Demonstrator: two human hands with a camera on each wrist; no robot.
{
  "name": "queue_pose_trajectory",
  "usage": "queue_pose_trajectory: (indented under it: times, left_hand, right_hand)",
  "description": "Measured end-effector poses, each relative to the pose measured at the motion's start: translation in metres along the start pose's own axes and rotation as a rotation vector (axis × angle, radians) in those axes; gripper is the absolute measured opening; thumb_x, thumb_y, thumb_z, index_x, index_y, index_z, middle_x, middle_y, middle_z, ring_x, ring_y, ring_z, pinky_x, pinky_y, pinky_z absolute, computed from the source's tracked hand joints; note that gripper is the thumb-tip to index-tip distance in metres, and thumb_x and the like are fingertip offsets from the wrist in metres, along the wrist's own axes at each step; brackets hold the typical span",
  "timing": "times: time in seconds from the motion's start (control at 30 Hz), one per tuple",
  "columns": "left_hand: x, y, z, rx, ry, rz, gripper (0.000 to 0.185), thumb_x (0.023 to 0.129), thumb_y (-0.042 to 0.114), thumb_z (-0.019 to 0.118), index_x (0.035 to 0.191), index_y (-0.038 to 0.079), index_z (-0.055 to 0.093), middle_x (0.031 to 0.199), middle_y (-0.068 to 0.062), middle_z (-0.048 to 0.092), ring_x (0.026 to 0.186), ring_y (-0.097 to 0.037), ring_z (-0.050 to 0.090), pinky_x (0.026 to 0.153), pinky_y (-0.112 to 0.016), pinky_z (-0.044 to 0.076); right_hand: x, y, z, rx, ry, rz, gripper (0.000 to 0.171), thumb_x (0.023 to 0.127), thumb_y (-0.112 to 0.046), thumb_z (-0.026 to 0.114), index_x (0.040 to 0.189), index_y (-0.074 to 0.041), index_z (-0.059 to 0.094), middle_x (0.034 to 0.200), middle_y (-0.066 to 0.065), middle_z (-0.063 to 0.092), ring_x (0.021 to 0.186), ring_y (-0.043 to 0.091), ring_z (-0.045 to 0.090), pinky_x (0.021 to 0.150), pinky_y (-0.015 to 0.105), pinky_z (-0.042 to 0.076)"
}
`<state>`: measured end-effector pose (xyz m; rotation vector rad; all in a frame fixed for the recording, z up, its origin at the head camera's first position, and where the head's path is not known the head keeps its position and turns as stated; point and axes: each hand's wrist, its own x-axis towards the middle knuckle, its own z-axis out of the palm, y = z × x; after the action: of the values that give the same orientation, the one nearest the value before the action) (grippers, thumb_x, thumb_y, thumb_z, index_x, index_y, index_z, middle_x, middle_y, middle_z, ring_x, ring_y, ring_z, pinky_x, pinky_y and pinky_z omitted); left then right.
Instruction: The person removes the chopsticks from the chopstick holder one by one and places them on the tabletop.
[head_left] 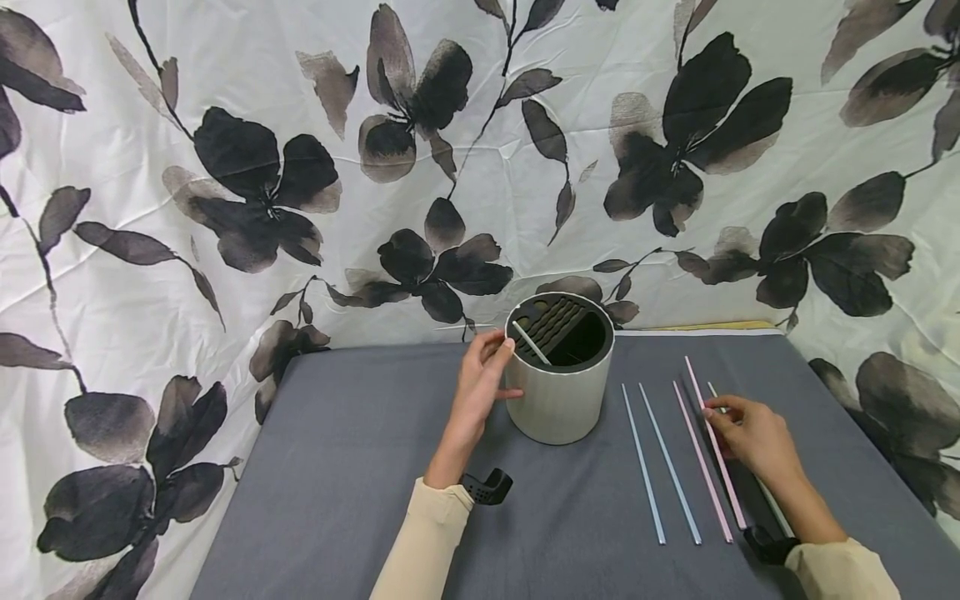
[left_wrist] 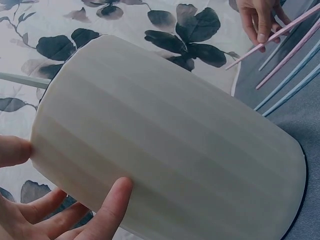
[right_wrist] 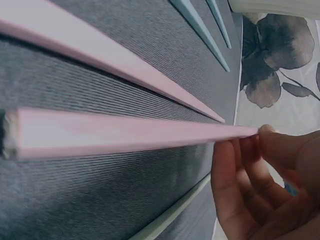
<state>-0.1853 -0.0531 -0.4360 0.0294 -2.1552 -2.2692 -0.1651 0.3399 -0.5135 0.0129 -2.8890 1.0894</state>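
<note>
With the left hand (head_left: 480, 385) steadying the cylindrical holder (head_left: 558, 379) at bench centre, the right hand (head_left: 750, 433) pinched a pink chopstick (head_left: 714, 442) at its 3 o'clock, judged needing lifting toward the slots

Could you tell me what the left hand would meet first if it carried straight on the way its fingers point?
The left hand already touches the holder; past its rim the fingers would likely reach the white stick in the insert.

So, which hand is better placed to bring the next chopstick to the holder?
The right hand: its fingertips already pinch a pink chopstick on the grey cloth. The left hand rests on the holder, steadying it.
</note>
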Motion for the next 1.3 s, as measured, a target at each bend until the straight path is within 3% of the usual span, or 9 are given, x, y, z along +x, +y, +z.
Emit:
queue_pose_trajectory:
  times: [0.17, 0.43, 0.8, 1.3]
  left_hand:
    - [0.000, 0.001, 0.000, 0.006, 0.002, 0.005, 0.049, 0.105, 0.035, 0.063, 0.147, 0.013, 0.054, 0.151, -0.012, 0.056, 0.140, -0.028, 0.055, 0.072, -0.047, 0.069]
    - [0.000, 0.001, 0.001, -0.002, 0.006, 0.005, 0.048, 0.104, 0.036, 0.063, 0.145, 0.012, 0.055, 0.150, -0.012, 0.058, 0.139, -0.028, 0.055, 0.071, -0.045, 0.069]
    - [0.001, 0.001, 0.001, -0.001, 0.006, 0.006, 0.049, 0.104, 0.037, 0.063, 0.145, 0.012, 0.055, 0.149, -0.012, 0.058, 0.139, -0.028, 0.055, 0.070, -0.045, 0.069]
    - [0.003, -0.001, 0.002, 0.014, 0.012, 0.013, 0.049, 0.105, 0.035, 0.062, 0.146, 0.010, 0.054, 0.150, -0.015, 0.056, 0.140, -0.030, 0.054, 0.069, -0.045, 0.069]
  right_hand:
    - [0.006, -0.001, -0.003, 0.056, -0.082, 0.071, 0.033, 0.106, -0.016, 0.063, 0.122, 0.012, 0.066, 0.082, 0.016, 0.071, 0.065, 0.018, 0.068, 0.053, 0.028, 0.063]
    - [0.016, 0.002, -0.003, 0.072, -0.139, 0.120, 0.031, 0.104, -0.013, 0.064, 0.117, 0.014, 0.067, 0.081, 0.014, 0.073, 0.066, 0.016, 0.070, 0.055, 0.030, 0.065]
    - [0.021, 0.013, 0.007, -0.091, -0.125, 0.095, 0.020, 0.101, -0.015, 0.066, 0.102, 0.004, 0.072, 0.066, 0.001, 0.067, 0.057, 0.013, 0.066, 0.049, 0.032, 0.055]
    - [0.017, 0.008, 0.005, -0.105, -0.126, 0.120, 0.018, 0.098, -0.015, 0.070, 0.099, 0.003, 0.067, 0.073, 0.006, 0.071, 0.056, 0.014, 0.065, 0.048, 0.032, 0.054]
